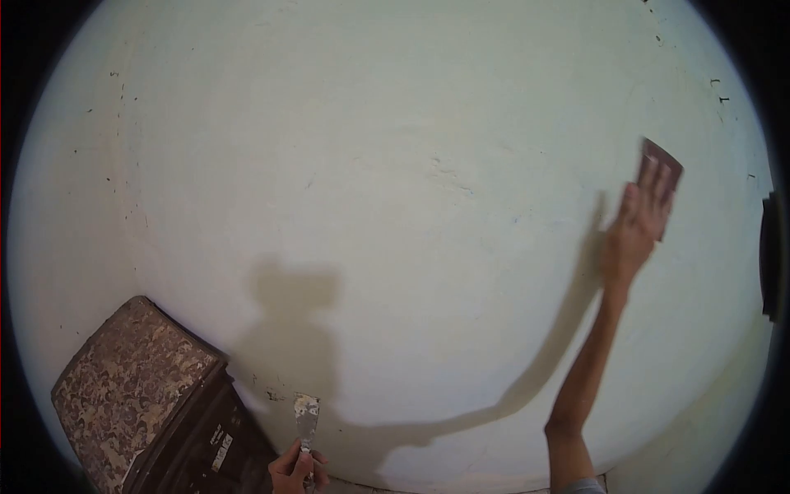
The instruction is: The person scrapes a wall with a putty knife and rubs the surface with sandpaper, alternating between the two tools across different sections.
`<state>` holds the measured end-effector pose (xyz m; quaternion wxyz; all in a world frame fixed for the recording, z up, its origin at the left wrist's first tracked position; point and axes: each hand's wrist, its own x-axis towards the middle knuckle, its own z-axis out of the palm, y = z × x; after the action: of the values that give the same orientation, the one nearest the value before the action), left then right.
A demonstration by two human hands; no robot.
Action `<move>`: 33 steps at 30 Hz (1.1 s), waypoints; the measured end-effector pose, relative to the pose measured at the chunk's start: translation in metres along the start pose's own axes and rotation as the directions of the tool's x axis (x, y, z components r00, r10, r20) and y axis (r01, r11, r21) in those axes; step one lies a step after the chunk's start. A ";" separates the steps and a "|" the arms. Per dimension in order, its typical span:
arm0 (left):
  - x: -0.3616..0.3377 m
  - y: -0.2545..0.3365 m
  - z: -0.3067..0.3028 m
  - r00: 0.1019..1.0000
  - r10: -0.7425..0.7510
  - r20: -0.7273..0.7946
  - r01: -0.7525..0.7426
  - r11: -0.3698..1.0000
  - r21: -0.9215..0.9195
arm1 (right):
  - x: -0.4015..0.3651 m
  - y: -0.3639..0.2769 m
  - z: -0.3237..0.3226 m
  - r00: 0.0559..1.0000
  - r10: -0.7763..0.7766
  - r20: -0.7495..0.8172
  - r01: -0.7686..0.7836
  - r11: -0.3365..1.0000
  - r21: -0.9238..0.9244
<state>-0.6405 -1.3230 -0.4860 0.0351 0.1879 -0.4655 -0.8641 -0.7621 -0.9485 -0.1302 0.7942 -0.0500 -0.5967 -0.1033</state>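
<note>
High on the right side of the pale wall, my right hand presses a reddish-brown sheet of sandpaper flat against the surface, with the arm stretched up. The fingers lie over the sheet, whose top edge sticks out beyond them. My left hand, at the bottom left of centre, is wrapped round the handle of a scraper. The scraper's blade points up and is smeared with whitish residue. Whether the blade touches the wall I cannot tell.
A dark brown cabinet with a floral-patterned top stands at the lower left, near the wall. A dark object is at the far right edge. Cracks and small chips mark the wall, and shadows fall across it.
</note>
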 end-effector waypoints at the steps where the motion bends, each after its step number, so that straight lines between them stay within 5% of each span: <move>1: -0.001 0.000 -0.003 1.000 0.016 0.017 -0.016 0.999 0.030 | -0.003 -0.036 -0.008 0.997 -0.027 0.076 0.016 0.990 0.143; 4: -0.001 -0.019 0.001 1.000 0.028 0.012 -0.027 0.999 -0.030 | -0.051 -0.133 -0.024 0.869 -0.391 0.303 0.231 0.862 0.450; 5: -0.002 -0.026 0.001 1.000 0.021 0.005 -0.021 0.997 -0.079 | -0.079 -0.164 -0.036 0.751 -0.525 0.400 0.193 0.754 0.628; 6: -0.013 -0.021 0.010 0.999 0.035 -0.023 -0.036 0.998 -0.043 | -0.119 -0.183 -0.039 0.711 -0.629 0.315 0.190 0.603 0.775; 8: -0.036 0.003 0.031 0.994 0.078 -0.081 -0.074 0.996 0.040 | -0.149 -0.187 -0.051 0.568 -0.745 0.350 0.120 0.496 0.860; 11: -0.017 -0.026 -0.017 0.984 0.121 0.129 -0.132 0.988 0.080 | -0.110 -0.149 -0.035 0.594 -0.750 0.291 0.303 0.543 0.783; 13: -0.031 -0.006 -0.005 0.991 0.132 0.000 -0.132 0.987 0.088 | -0.056 -0.121 -0.030 0.720 -0.606 0.338 0.349 0.738 0.577; 16: -0.035 -0.003 -0.016 0.987 0.137 -0.080 -0.131 0.989 0.074 | -0.001 -0.071 -0.008 0.914 -0.349 0.205 0.316 0.932 0.177; 19: -0.021 -0.010 -0.013 0.965 0.259 -0.040 -0.258 0.966 0.011 | -0.015 -0.088 -0.010 0.962 -0.227 0.153 0.204 0.967 0.150; 22: -0.021 0.008 0.021 0.910 0.373 0.181 -0.367 0.928 -0.066 | -0.072 -0.138 -0.045 0.822 -0.437 0.367 0.283 0.870 0.403; 24: -0.030 0.039 0.065 0.827 0.517 0.222 -0.507 0.856 -0.105 | -0.123 -0.143 -0.073 0.595 -0.665 0.450 0.293 0.702 0.649; 26: -0.024 0.051 0.095 0.666 0.664 0.339 -0.688 0.723 -0.063 | -0.134 -0.106 -0.084 0.562 -0.674 0.480 0.359 0.721 0.593; 28: -0.014 0.067 0.122 0.410 0.746 0.526 -0.898 0.432 0.086 | -0.126 -0.050 -0.093 0.690 -0.486 0.536 0.278 0.862 0.424; 30: -0.001 0.077 0.161 0.208 0.805 0.556 -0.978 0.177 0.110 | -0.128 0.002 -0.105 0.811 -0.215 0.544 0.127 0.973 0.195; 32: 0.020 0.084 0.200 0.147 0.823 0.549 -0.983 0.062 0.170 | -0.142 0.030 -0.122 0.797 -0.035 0.603 -0.096 0.978 0.183; 33: 0.022 0.096 0.219 0.155 0.811 0.564 -0.979 0.049 0.198 | -0.151 0.037 -0.131 0.774 -0.050 0.631 -0.081 0.981 0.177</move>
<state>-0.7502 -1.2086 -0.3053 0.4485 -0.2829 -0.6920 -0.4898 -0.6710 -0.9230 -0.3106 0.5493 -0.0088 -0.8355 -0.0153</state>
